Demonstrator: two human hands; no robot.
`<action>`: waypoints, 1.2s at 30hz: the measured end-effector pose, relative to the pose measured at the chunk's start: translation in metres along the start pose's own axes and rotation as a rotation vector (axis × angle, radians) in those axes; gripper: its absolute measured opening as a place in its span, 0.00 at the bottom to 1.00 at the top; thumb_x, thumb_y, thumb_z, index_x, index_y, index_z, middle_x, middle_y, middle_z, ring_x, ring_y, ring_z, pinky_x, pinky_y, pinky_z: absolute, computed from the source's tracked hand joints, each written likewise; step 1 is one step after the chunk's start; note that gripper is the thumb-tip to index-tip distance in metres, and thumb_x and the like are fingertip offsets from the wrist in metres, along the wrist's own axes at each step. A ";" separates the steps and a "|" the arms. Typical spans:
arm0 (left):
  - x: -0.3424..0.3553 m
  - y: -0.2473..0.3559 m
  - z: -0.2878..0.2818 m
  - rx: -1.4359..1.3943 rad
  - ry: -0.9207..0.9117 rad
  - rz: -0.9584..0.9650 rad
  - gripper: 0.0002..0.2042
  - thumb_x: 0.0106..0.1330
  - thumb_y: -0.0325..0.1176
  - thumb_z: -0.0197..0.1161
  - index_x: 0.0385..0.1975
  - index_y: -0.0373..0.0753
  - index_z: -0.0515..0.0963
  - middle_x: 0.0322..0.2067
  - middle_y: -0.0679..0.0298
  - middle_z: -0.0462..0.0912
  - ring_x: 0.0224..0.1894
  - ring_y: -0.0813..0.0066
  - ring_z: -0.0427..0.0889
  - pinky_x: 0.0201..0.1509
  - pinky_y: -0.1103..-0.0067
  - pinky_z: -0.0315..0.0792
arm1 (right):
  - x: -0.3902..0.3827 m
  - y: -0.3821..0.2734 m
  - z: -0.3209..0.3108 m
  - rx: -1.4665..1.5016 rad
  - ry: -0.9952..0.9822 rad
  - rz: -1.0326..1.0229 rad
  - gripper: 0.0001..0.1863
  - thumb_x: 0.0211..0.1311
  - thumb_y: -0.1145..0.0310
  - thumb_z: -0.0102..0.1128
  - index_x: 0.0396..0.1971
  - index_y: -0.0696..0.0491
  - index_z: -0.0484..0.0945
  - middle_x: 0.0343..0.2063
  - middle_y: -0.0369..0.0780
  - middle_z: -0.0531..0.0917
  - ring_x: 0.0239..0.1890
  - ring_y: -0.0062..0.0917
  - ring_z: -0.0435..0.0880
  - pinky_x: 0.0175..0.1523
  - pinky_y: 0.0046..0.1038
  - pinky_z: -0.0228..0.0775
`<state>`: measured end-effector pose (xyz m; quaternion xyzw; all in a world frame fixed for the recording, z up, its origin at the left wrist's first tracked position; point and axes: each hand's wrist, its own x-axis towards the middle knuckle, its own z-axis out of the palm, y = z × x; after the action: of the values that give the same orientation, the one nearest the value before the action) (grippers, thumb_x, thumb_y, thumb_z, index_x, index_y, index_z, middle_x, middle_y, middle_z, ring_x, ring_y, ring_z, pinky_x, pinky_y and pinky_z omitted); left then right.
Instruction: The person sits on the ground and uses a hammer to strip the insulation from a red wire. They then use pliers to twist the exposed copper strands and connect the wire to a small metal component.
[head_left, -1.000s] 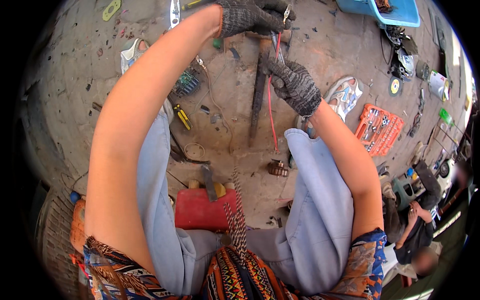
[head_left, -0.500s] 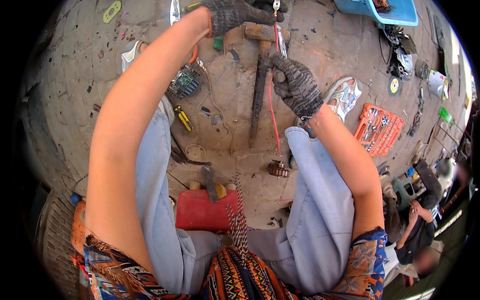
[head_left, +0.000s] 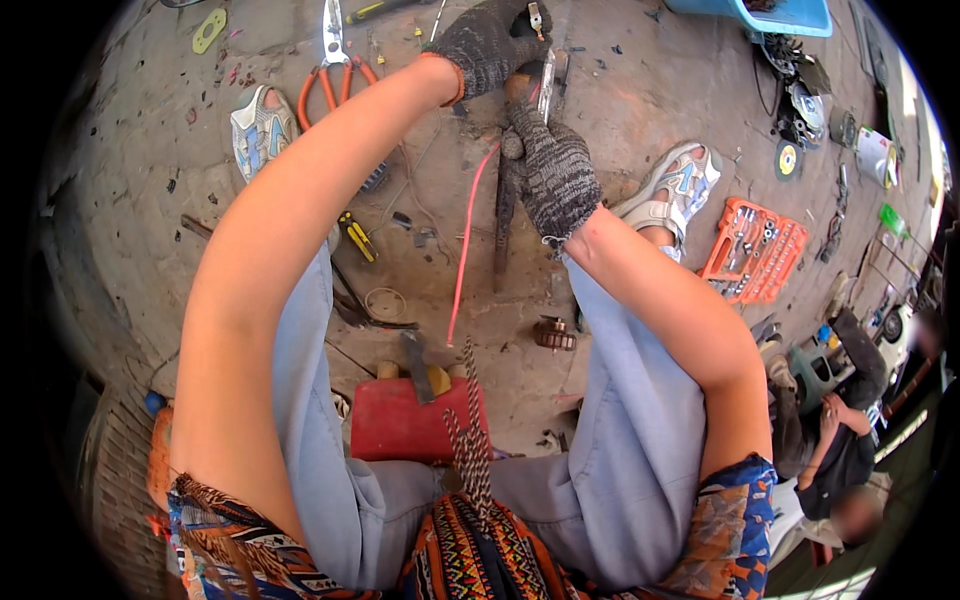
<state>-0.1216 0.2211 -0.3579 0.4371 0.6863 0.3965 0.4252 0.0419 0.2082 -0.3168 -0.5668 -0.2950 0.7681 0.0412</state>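
Your gloved left hand (head_left: pixel 484 48) has its fingers pinched on a small shiny metal terminal (head_left: pixel 536 18). Your gloved right hand (head_left: pixel 553 175) grips a slim silver metal tool (head_left: pixel 546 86) just below it. The thin red insulated wire (head_left: pixel 466 235) hangs from beside your right fingers, over the grey paved floor (head_left: pixel 400 285). Orange-handled metal snips (head_left: pixel 333 35) lie beyond your left forearm.
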 end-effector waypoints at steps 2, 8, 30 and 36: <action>0.002 -0.006 0.000 -0.017 -0.052 -0.084 0.12 0.55 0.28 0.65 0.38 0.37 0.74 0.28 0.62 0.79 0.31 0.74 0.78 0.37 0.76 0.74 | 0.002 0.003 0.003 0.002 0.015 0.028 0.12 0.67 0.60 0.54 0.32 0.53 0.76 0.19 0.33 0.73 0.17 0.17 0.67 0.21 0.21 0.58; 0.014 -0.013 -0.008 0.120 -0.168 -0.100 0.15 0.52 0.36 0.63 0.37 0.35 0.80 0.35 0.55 0.84 0.35 0.68 0.82 0.42 0.74 0.75 | 0.037 0.026 -0.023 -0.434 0.061 -0.145 0.18 0.64 0.57 0.54 0.36 0.59 0.81 0.25 0.42 0.82 0.27 0.28 0.78 0.37 0.29 0.69; 0.027 -0.025 -0.001 0.434 -0.051 -0.140 0.17 0.52 0.47 0.59 0.31 0.39 0.82 0.32 0.50 0.83 0.37 0.55 0.82 0.43 0.68 0.75 | 0.031 0.027 -0.031 -0.934 0.255 -0.617 0.21 0.68 0.59 0.43 0.55 0.53 0.67 0.37 0.56 0.80 0.42 0.50 0.78 0.48 0.44 0.69; 0.037 -0.035 0.006 0.533 -0.074 -0.184 0.16 0.51 0.45 0.58 0.31 0.39 0.83 0.33 0.50 0.83 0.38 0.55 0.83 0.44 0.68 0.75 | 0.023 -0.011 -0.037 -1.176 0.152 -0.430 0.28 0.64 0.65 0.46 0.65 0.45 0.57 0.28 0.54 0.81 0.32 0.50 0.80 0.40 0.46 0.71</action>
<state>-0.1352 0.2460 -0.4006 0.4836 0.7871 0.1456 0.3540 0.0636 0.2417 -0.3379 -0.4755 -0.7718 0.4095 -0.1030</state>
